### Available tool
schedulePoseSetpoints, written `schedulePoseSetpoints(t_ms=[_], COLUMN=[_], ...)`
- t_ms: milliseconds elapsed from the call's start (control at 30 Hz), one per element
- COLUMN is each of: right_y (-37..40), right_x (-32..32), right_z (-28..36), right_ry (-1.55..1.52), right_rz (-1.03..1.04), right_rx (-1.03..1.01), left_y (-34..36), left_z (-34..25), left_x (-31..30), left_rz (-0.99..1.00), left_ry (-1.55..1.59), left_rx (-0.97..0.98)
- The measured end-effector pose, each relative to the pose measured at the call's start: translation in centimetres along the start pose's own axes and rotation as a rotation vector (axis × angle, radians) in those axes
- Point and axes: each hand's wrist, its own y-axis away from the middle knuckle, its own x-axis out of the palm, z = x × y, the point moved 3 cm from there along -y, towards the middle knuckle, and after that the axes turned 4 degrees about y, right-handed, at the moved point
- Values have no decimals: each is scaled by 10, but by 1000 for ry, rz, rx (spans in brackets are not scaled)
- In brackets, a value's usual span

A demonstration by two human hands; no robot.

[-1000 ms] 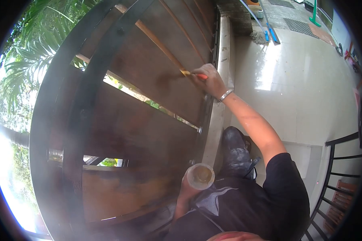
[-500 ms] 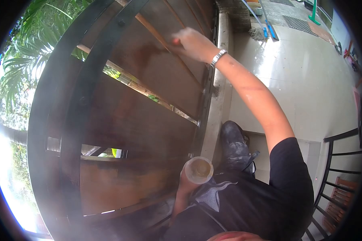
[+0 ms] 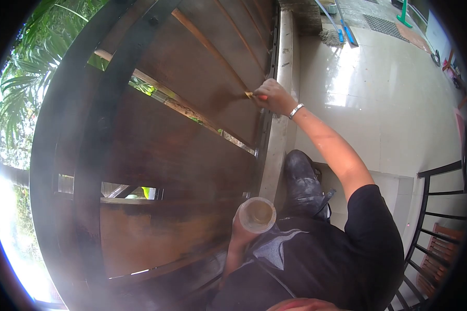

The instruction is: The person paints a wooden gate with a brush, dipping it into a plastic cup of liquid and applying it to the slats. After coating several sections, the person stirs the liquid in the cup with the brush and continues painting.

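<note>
My right hand [image 3: 276,97], with a metal watch at the wrist, is closed around a small paintbrush [image 3: 255,96] with a reddish-orange handle. The bristles are at the face of the brown wooden panel [image 3: 192,119], near its right edge. My left hand [image 3: 241,233] holds a translucent round container [image 3: 257,215] low beside my shirt, its open top facing up. Some light brown liquid seems to be inside. Dark brown covers most of the panel, while a lower board [image 3: 140,233] is lighter orange-brown.
A dark metal frame [image 3: 91,135] curves along the left, with palm leaves beyond. A pale ledge [image 3: 280,129] borders the panel. A mop [image 3: 331,37] lies at the upper right of the tiled floor [image 3: 358,124]. Black railing [image 3: 425,212] stands at the lower right.
My right hand has moved right and down along the panel with the brush, closer to the ledge. My left hand still holds the container in nearly the same place.
</note>
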Motion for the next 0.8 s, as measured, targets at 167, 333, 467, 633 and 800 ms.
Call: schedulePoseSetpoints(t_ms=[167, 333, 467, 633, 800], right_y=[14, -10, -70, -154, -204], right_x=[24, 20, -19, -96, -135], right_z=[-13, -20, -6, 47, 68], right_ry=[69, 124, 192, 286, 217], right_rz=[281, 532, 427, -46, -405], right_rx=[-6, -30, -120, -307, -435], left_y=[-2, 2, -1, -6, -14], left_z=[0, 3, 3, -5, -16], left_x=[-3, -4, -4, -1, 0], left_rz=[15, -5, -6, -16, 20], left_ry=[33, 75, 48, 47, 78], left_rx=[-14, -52, -15, -17, -51])
